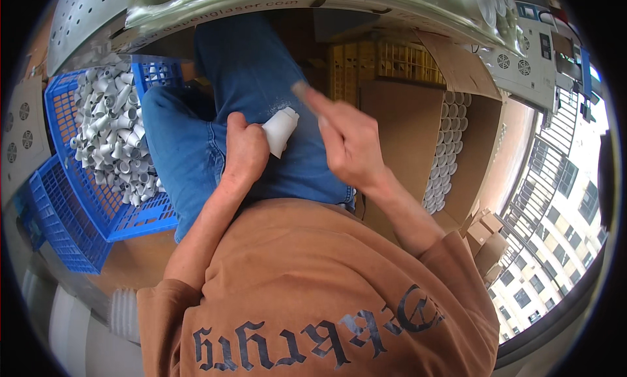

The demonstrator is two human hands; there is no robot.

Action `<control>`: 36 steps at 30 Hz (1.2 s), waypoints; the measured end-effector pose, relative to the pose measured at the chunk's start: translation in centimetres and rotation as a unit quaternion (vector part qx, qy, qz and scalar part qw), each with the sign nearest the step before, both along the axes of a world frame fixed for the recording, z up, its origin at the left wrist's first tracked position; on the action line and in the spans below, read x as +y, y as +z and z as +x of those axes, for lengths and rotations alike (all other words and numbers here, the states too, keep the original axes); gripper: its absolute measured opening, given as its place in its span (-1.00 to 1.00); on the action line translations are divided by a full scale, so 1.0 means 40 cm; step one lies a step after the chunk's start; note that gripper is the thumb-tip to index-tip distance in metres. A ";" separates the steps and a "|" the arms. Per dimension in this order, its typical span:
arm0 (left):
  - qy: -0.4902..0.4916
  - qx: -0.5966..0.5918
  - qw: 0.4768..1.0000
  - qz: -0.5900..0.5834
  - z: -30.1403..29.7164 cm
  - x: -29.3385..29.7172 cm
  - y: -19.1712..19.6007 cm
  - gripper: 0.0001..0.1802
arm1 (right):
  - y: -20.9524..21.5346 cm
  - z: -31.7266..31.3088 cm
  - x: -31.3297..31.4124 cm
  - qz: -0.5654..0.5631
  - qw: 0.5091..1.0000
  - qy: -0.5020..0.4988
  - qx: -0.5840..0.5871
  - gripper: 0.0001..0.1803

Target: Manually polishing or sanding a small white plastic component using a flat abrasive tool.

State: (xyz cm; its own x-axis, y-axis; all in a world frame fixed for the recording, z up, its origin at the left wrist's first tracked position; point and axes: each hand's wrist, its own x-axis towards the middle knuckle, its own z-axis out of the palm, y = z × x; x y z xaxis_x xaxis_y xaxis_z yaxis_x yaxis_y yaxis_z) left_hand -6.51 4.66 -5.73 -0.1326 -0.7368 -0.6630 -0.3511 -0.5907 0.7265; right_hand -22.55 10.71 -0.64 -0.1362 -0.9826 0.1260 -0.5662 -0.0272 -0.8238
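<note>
My left hand (247,147) is closed around a white, tapered, cup-like plastic piece (281,130), tilted so that its narrower, uneven end points up and to the right over my jeans (241,70). To the right of it my right hand (351,140) is raised with its fingers curled. A slim, brownish-grey tip (301,89) sticks out from it towards the upper left, blurred, so its kind cannot be made out. The right hand does not touch the white piece. Pale specks lie on the jeans just beyond the piece.
At my left a blue plastic crate (60,109) holds many small white cup-like pieces (117,125). An open cardboard box (398,132) at my right contains stacked rows of white round pieces (446,151). Behind it stands a yellow crate (385,62). A machine's edge (261,12) crosses the far side.
</note>
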 end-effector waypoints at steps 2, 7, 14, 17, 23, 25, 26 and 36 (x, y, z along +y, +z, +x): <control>0.063 0.067 0.991 0.098 -0.002 0.000 0.016 -0.85 | -0.003 0.010 0.048 -0.039 0.999 0.021 0.007 -0.52; -0.001 -0.037 0.999 0.028 -0.004 0.014 0.025 -0.93 | -0.031 0.051 0.081 0.032 0.994 0.053 0.088 -0.48; 0.003 -0.029 0.998 -0.051 0.003 0.030 -0.029 -0.85 | 0.019 0.062 0.028 0.074 0.994 0.022 0.083 -0.48; 0.007 -0.033 0.999 -0.023 0.003 0.033 -0.026 -0.80 | 0.042 0.070 0.025 0.082 0.994 0.012 0.076 -0.56; 0.021 -0.016 0.999 -0.027 -0.005 0.033 -0.011 -0.81 | 0.039 0.071 0.029 0.104 0.990 0.012 0.092 -0.49; 0.048 -0.006 0.999 -0.017 -0.004 0.040 -0.007 -0.78 | 0.039 0.074 0.037 0.090 0.991 0.025 0.100 -0.48; 0.023 -0.024 0.998 -0.056 -0.003 0.041 -0.006 -0.77 | 0.035 0.074 0.040 0.121 0.986 0.040 0.109 -0.49; -0.019 0.023 0.997 -0.066 0.000 0.035 -0.012 -0.75 | 0.025 0.072 0.099 0.130 0.983 0.032 0.127 -0.51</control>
State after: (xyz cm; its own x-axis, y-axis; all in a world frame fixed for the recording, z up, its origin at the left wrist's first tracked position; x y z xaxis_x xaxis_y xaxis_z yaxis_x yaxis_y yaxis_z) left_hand -6.53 6.07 -6.19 -0.1901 -0.8111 -0.5531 -0.3352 -0.4759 0.8131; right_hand -19.69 14.65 0.36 -0.0697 -0.9915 -0.1094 -0.7581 0.1240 -0.6402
